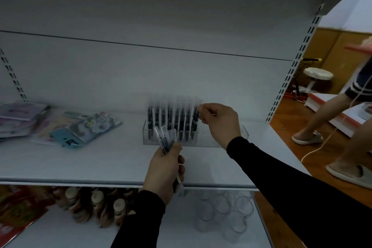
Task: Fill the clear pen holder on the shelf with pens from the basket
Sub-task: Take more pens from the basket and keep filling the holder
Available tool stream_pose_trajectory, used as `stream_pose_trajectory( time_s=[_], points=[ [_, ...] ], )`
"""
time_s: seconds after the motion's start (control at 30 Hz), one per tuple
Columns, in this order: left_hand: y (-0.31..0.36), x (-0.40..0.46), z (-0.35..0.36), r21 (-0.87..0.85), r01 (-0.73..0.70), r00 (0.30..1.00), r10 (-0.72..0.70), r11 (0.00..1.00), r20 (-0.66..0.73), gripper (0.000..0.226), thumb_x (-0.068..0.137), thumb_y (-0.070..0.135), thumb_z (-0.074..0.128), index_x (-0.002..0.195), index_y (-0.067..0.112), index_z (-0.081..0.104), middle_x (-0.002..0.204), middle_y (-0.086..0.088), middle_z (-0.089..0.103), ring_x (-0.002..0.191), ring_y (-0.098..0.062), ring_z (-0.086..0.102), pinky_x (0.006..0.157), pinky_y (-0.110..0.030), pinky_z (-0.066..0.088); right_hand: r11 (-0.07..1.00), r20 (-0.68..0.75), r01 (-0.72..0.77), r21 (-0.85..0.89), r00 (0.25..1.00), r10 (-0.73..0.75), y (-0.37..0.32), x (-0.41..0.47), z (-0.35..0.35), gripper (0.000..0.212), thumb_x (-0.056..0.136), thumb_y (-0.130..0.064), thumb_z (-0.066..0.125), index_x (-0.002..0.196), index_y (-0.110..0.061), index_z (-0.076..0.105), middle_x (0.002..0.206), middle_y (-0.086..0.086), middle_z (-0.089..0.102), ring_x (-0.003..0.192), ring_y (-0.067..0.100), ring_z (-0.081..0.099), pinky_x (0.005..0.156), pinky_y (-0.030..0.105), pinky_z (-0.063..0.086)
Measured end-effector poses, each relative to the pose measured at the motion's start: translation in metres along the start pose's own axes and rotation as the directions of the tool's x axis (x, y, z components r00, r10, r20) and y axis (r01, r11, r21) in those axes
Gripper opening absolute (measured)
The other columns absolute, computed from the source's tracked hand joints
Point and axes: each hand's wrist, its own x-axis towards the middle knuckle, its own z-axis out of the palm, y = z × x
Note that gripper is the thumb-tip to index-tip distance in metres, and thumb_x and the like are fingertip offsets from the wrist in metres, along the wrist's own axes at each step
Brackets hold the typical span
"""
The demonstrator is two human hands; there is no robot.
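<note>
On the shelf [100, 163] at frame centre stands the holder [244, 132], its left part full of upright pens [171, 121]. The right hand [219, 125], at 3 o'clock from that row, pinches the rightmost pen's top; the left hand [164, 173], at 6 o'clock, has its fingers [181, 164] clenched around a bundle [164, 139] of pens.

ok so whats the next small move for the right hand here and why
Probably lower the pen pinched in the right hand into the clear pen holder just right of the standing pens; that end looks unfilled, and the left hand grips more.
</note>
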Motion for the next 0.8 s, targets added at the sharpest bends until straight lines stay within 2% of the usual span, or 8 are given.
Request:
stream_pose_trajectory(
  time_s=[0.1, 0.2, 0.3, 0.4, 0.53, 0.63, 0.73, 0.8],
  points=[
    [0.0, -0.001, 0.0, 0.029, -0.007, 1.0, 0.007, 1.0, 0.029, 0.022, 0.096, 0.024, 0.051, 0.106, 0.005, 0.058, 0.067, -0.005, 0.049, 0.049, -0.015, 0.042, 0.041, -0.024, 0.034, 0.998, 0.034, 0.005, -0.059, 0.999, -0.003, 0.003, -0.004, 0.001, 0.02, 0.095, -0.027, 0.062, 0.098, -0.012, 0.074, 0.084, -0.001, 0.072, 0.083, 0.017, 0.07, 0.087, 0.034, 0.057],
    [-0.001, -0.001, 0.001, 0.044, -0.02, 0.999, 0.018, 0.999, 0.048, 0.023, 0.097, 0.023, 0.05, 0.108, 0.004, 0.058, 0.067, -0.005, 0.052, 0.048, -0.015, 0.042, 0.041, -0.023, 0.035, 0.994, 0.056, 0.004, -0.107, 0.998, 0.002, 0.002, -0.005, -0.002, 0.021, 0.094, -0.029, 0.062, 0.091, -0.012, 0.074, 0.085, 0.004, 0.073, 0.083, 0.02, 0.069, 0.086, 0.036, 0.057],
    [-0.001, -0.002, 0.001, 0.053, -0.03, 0.998, 0.027, 0.998, 0.064, 0.023, 0.097, 0.022, 0.05, 0.107, 0.004, 0.059, 0.068, -0.005, 0.057, 0.049, -0.014, 0.043, 0.041, -0.023, 0.035, 0.993, 0.045, -0.013, -0.117, 0.999, 0.018, 0.003, -0.01, -0.007, 0.02, 0.093, -0.034, 0.063, 0.085, -0.018, 0.072, 0.081, -0.001, 0.073, 0.08, 0.015, 0.069, 0.085, 0.034, 0.057],
    [-0.002, -0.004, 0.004, 0.063, -0.044, 0.996, 0.039, 0.997, 0.079, 0.021, 0.096, 0.02, 0.051, 0.103, 0.004, 0.062, 0.069, -0.005, 0.062, 0.048, -0.013, 0.044, 0.041, -0.024, 0.036, 0.994, 0.074, -0.074, -0.086, 0.994, 0.08, 0.006, -0.022, -0.011, 0.031, 0.091, -0.044, 0.062, 0.078, -0.018, 0.072, 0.076, -0.003, 0.073, 0.076, 0.012, 0.07, 0.083, 0.036, 0.058],
    [-0.004, -0.008, 0.01, 0.096, -0.06, 0.993, 0.049, 0.994, 0.108, 0.016, 0.096, 0.017, 0.052, 0.101, 0.006, 0.063, 0.075, -0.007, 0.065, 0.051, -0.014, 0.045, 0.045, -0.025, 0.037, 0.991, 0.21, -0.121, -0.054, 0.969, 0.13, 0.009, -0.042, -0.013, 0.047, 0.09, -0.05, 0.061, 0.077, -0.006, 0.072, 0.077, 0.009, 0.073, 0.078, 0.027, 0.07, 0.083, 0.047, 0.057],
    [-0.006, -0.011, 0.014, 0.115, -0.079, 0.987, 0.062, 0.99, 0.148, 0.017, 0.097, 0.017, 0.05, 0.101, 0.008, 0.065, 0.08, -0.008, 0.067, 0.053, -0.014, 0.046, 0.049, -0.027, 0.039, 0.983, 0.283, -0.182, 0.025, 0.944, 0.168, 0.009, -0.053, -0.016, 0.042, 0.091, -0.042, 0.063, 0.083, -0.001, 0.072, 0.084, 0.014, 0.073, 0.083, 0.028, 0.069, 0.085, 0.044, 0.058],
    [-0.007, -0.014, 0.019, 0.114, -0.091, 0.98, 0.068, 0.989, 0.188, 0.019, 0.097, 0.017, 0.049, 0.1, 0.01, 0.067, 0.084, -0.009, 0.071, 0.054, -0.015, 0.049, 0.05, -0.028, 0.041, 0.97, 0.336, -0.231, 0.077, 0.922, 0.193, 0.005, -0.06, -0.02, 0.027, 0.093, -0.029, 0.063, 0.089, -0.005, 0.074, 0.081, 0.004, 0.073, 0.079, 0.018, 0.068, 0.08, 0.031, 0.057],
    [-0.007, -0.016, 0.022, 0.102, -0.087, 0.978, 0.066, 0.991, 0.199, 0.018, 0.097, 0.016, 0.05, 0.099, 0.011, 0.067, 0.088, -0.01, 0.073, 0.058, -0.017, 0.054, 0.053, -0.028, 0.045, 0.956, 0.333, -0.265, 0.126, 0.919, 0.211, 0.005, -0.06, -0.022, 0.023, 0.093, -0.025, 0.065, 0.087, -0.006, 0.075, 0.078, 0.003, 0.072, 0.076, 0.014, 0.066, 0.077, 0.028, 0.055]
  ],
)
